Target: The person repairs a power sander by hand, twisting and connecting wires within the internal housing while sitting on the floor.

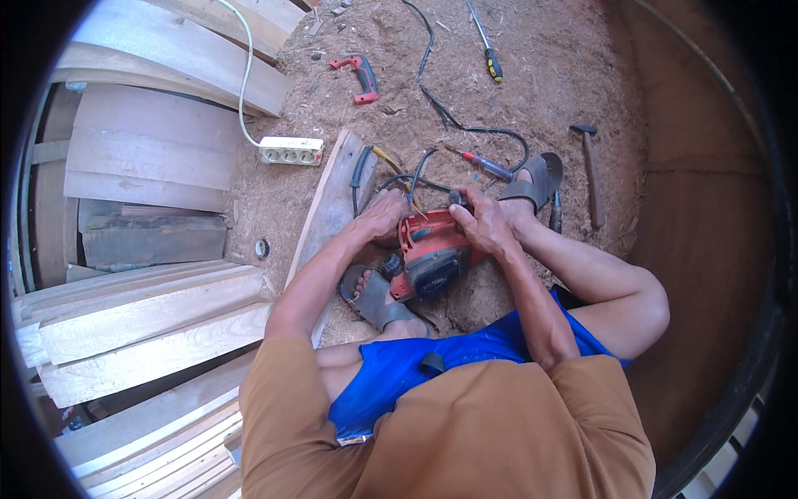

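Note:
A red and black electric planer [436, 254] lies between my feet, its top opened so that wires and inner parts show. My right hand [484, 223] grips its far right end by a dark knob [455, 197]. At its far left side my left hand [382, 214] has its fingers bent closed beside loose wires [416, 187]; what they pinch is hidden. Pliers [361, 170] with blue and yellow handles lie just beyond my left hand. A screwdriver [488, 165] with a red and clear handle rests beyond my right hand. Farther off lies a red and black handle cover [364, 79].
On the left, a plank [324, 212] and stacked boards [158, 312] lie near a white power strip [291, 151]. A black cable [428, 50] crosses the sawdust. A yellow-black screwdriver [494, 66] and a hammer [592, 175] lie at right, near a brown panel [706, 249].

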The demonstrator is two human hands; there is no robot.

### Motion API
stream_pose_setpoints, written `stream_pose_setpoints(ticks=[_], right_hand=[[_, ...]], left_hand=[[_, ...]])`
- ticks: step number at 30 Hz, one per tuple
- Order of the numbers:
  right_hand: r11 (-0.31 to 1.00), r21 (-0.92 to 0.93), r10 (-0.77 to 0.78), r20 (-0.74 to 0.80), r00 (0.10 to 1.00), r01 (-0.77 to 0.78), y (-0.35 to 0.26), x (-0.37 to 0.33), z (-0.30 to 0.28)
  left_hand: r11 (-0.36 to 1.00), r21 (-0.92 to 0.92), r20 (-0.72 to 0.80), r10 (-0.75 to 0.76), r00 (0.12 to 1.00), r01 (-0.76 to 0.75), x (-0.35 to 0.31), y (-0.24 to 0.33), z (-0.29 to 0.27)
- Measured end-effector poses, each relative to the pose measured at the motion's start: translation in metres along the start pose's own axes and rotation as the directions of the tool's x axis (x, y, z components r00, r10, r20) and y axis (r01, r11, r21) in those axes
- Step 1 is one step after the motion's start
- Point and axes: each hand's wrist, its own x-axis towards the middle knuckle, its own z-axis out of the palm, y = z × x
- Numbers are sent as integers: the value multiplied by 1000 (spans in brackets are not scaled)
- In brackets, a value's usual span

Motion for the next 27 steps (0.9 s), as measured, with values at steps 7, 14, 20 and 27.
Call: stream_pose_setpoints(ticks=[7, 14, 20, 27], right_hand=[[999, 34, -11, -21, 1000, 11, -3, -3, -2], [1000, 7, 0, -11, 1000, 0, -3, -3, -3], [999, 35, -30, -24, 999, 31, 3, -2, 0], [1000, -7, -26, -9, 1000, 26, -1, -1, 1]], left_hand=[[996, -83, -209, 12, 978, -30, -10, 11, 11], [974, -182, -99, -152, 983, 132, -7, 8, 17], [986, -117, -169, -135, 976, 116, -9, 13, 19], [961, -192, -123, -224, 967, 198, -7, 2, 28]])
